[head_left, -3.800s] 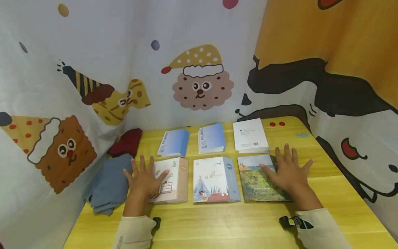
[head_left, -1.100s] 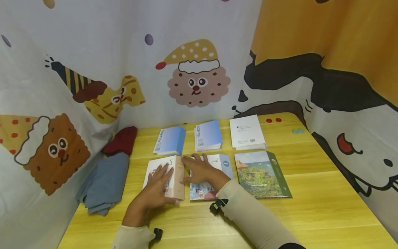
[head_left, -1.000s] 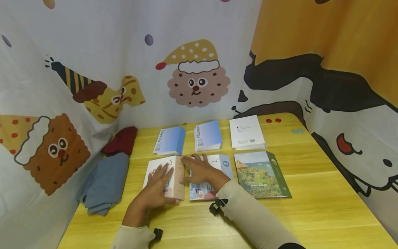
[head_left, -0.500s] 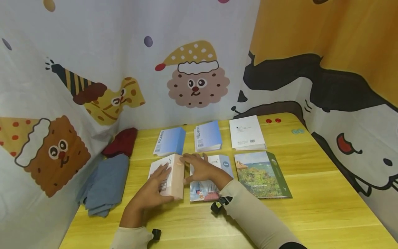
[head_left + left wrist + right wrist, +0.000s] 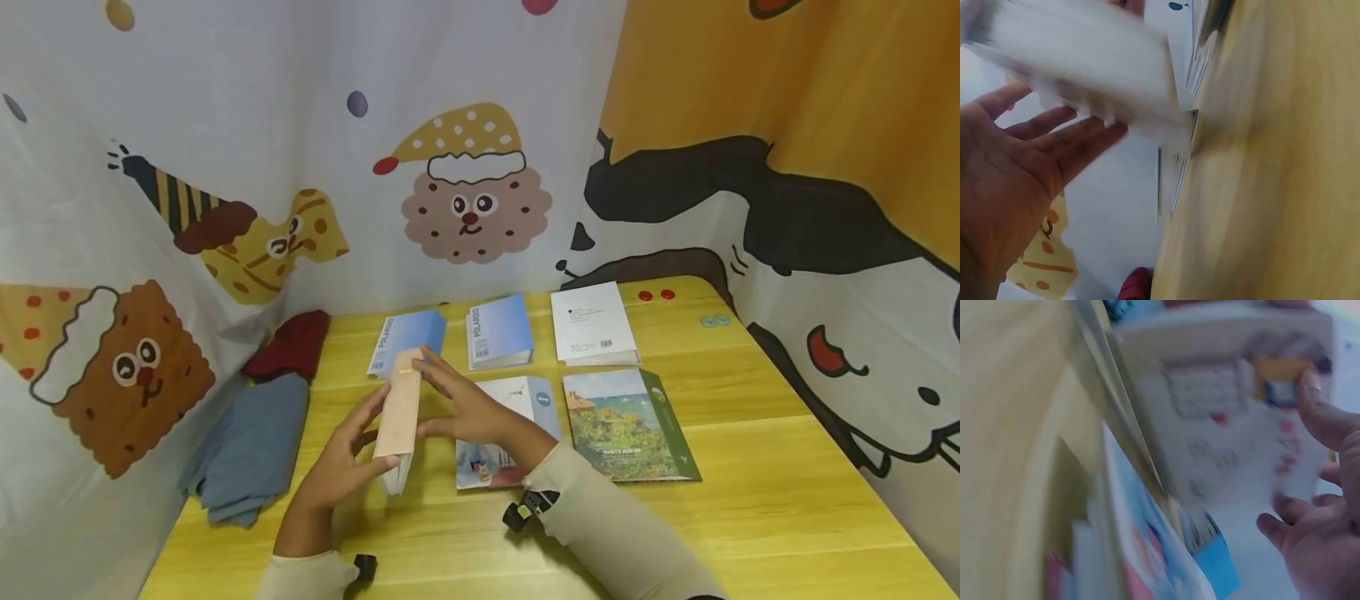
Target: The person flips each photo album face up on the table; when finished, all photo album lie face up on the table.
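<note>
Both hands hold a photo album (image 5: 400, 408) with a beige spine, raised off the table and tilted so the spine faces up. My left hand (image 5: 335, 468) grips its left side, thumb at the near end of the spine. The fingers of my right hand (image 5: 474, 410) are at the far end of the spine, with the thumb lower on the right side. In the right wrist view, the drawn cover (image 5: 1210, 425) is blurred, with the right thumb on it. White page edges (image 5: 1085, 56) show in the left wrist view. Partly under the right hand lies a blue-spined album (image 5: 542, 404).
A landscape-covered photo album (image 5: 622, 425) lies to the right. Behind are two blue POLAROID albums (image 5: 411, 333) and a white one (image 5: 594, 323). Folded grey-blue cloth (image 5: 258, 450) and dark red cloth (image 5: 296, 346) lie left. Red buttons (image 5: 656, 296) and pale green ones (image 5: 715, 321) sit far right.
The right hand moved from the landscape album to the beige-spined one. Both hands then lifted that album from lying flat and turned it spine up, shifting it slightly left.
</note>
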{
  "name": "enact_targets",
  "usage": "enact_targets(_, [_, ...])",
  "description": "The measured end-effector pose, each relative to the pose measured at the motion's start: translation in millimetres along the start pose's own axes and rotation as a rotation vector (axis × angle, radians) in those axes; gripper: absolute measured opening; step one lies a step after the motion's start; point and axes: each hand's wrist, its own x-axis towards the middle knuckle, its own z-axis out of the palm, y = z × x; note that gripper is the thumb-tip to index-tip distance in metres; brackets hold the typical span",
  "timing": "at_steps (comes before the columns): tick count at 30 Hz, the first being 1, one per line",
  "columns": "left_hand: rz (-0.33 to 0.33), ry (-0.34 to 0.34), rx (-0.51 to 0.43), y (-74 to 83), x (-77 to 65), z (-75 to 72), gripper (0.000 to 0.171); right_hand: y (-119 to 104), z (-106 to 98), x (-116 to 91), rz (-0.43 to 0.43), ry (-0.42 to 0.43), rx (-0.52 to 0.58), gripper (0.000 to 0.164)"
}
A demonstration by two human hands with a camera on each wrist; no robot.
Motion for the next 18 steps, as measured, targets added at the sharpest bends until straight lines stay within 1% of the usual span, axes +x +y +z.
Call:
enact_targets(2, [0.019,-0.002,-0.053,1.8,-2.2,-3.0,0.1,-3,9,2,-0.008,0.0,0.006,0.111])
enact_targets(5, [0.036,-0.025,-0.21,3.9,-7.8,-8.2,0.099,-6,21,6,-0.016,-0.018,0.013,0.118])
enact_targets(7, [0.026,-0.037,-0.306,4.3,-13.7,-11.6,0.099,-8,29,9,-0.02,-0.037,0.011,0.12])
enact_targets(9, [0.025,-0.051,-0.382,2.6,-20.1,-15.4,0.1,-10,35,12,-0.029,-0.043,-0.028,0.119])
enact_targets(10, [0.008,-0.057,-0.404,2.1,-23.5,-17.4,0.101,-10,38,13,-0.028,-0.044,-0.057,0.119])
enact_targets(13, [-0.024,-0.068,-0.393,-0.8,-32.4,-23.9,0.104,-10,47,14,0.011,-0.056,-0.158,0.116])
enact_targets(15, [-0.061,-0.065,-0.356,-1.9,-37.6,-28.4,0.107,-10,53,12,0.062,-0.077,-0.212,0.113])
enact_targets(18, [-0.111,-0.035,-0.267,-2.1,-42.2,-34.4,0.111,-8,62,9,0.138,-0.111,-0.266,0.109])
